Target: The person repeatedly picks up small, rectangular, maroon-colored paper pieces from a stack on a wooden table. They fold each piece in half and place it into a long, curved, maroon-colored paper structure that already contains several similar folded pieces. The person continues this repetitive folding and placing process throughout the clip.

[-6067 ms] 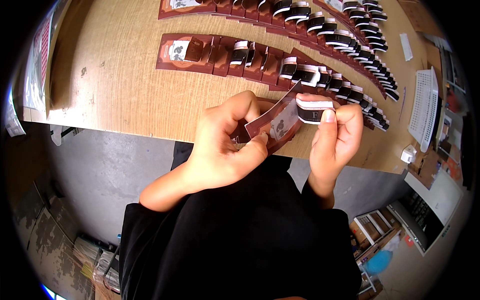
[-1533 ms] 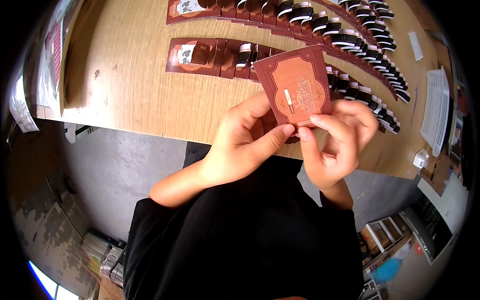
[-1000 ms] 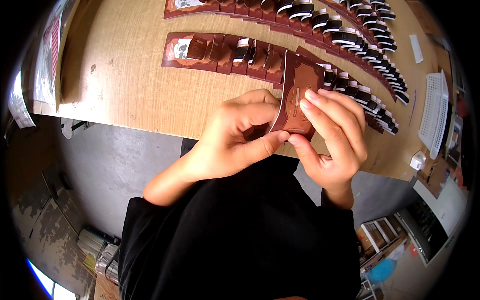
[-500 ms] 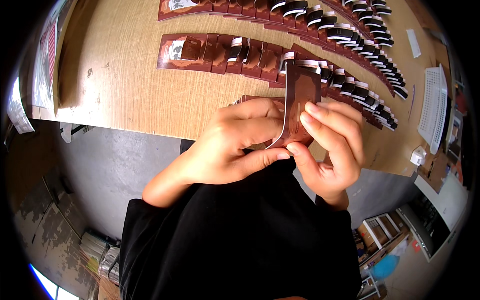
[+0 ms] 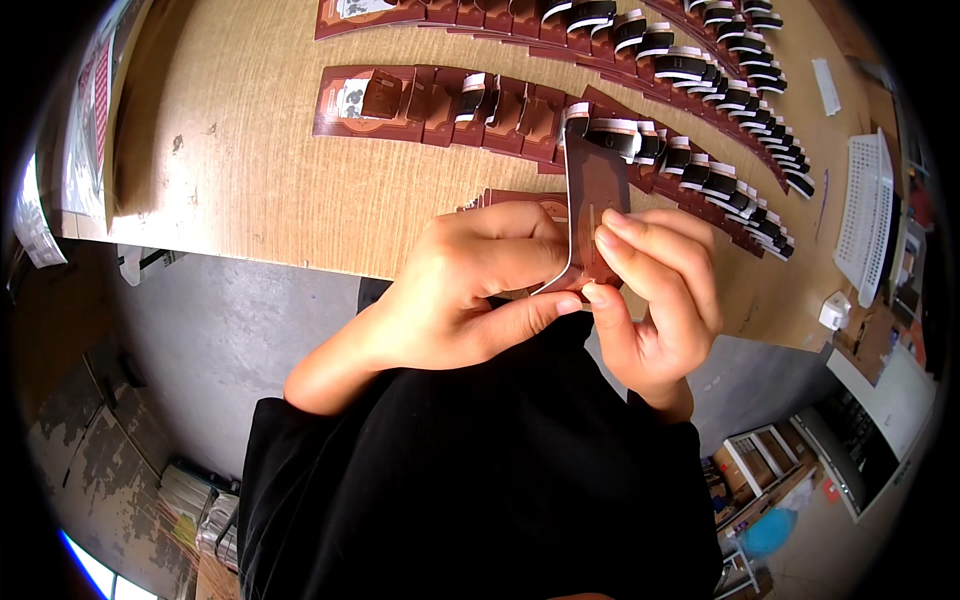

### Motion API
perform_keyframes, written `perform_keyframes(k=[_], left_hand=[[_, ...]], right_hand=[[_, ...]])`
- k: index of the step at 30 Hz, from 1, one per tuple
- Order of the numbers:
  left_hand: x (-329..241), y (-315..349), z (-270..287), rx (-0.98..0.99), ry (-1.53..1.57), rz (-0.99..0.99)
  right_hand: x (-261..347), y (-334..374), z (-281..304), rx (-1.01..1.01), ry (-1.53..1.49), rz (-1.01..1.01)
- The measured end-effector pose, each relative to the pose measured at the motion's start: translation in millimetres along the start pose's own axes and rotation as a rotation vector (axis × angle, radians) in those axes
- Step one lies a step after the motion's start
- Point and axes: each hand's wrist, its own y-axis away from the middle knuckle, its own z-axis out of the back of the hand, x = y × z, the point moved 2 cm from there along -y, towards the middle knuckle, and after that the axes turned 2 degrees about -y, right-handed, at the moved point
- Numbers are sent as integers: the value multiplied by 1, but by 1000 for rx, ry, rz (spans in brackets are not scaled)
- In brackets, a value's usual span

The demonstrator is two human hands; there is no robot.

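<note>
Between my hands, above the table's near edge, stands a dark reddish-brown printed card (image 5: 598, 185) with a pale edge, bent near its lower end. My left hand (image 5: 475, 285) is closed on the card's lower left, thumb in front and the other fingers curled behind. Fingertips and thumb of my right hand (image 5: 660, 290) pinch its lower right, close to a narrow slit. Behind my left hand lies a stack of similar brown cards (image 5: 520, 198), partly covered. Beyond it an overlapping row of brown cards (image 5: 430, 105) runs across the table, several with raised folded flaps.
Farther back, more overlapping rows of cards (image 5: 600, 55) carry black and white curled strips. A white perforated tray (image 5: 865, 215) stands at the right, with a small white block (image 5: 835, 311) near it. A white strip (image 5: 826, 87) lies on the wooden table (image 5: 250, 130).
The held card has shifted slightly left and bent more at its lower end. My right hand has moved a little left with it, while my left hand stays almost in place.
</note>
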Motion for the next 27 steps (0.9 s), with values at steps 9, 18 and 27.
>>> perform_keyframes(k=[9, 18, 27], left_hand=[[-6, -6, -2, -68, -63, 146], [-1, -4, 3, -127, -77, 129], [4, -5, 8, -257, 32, 28]], right_hand=[[-3, 4, -11, -98, 467, 259], [-15, -1, 3, -143, -122, -102], [-27, 11, 8, -158, -607, -623]])
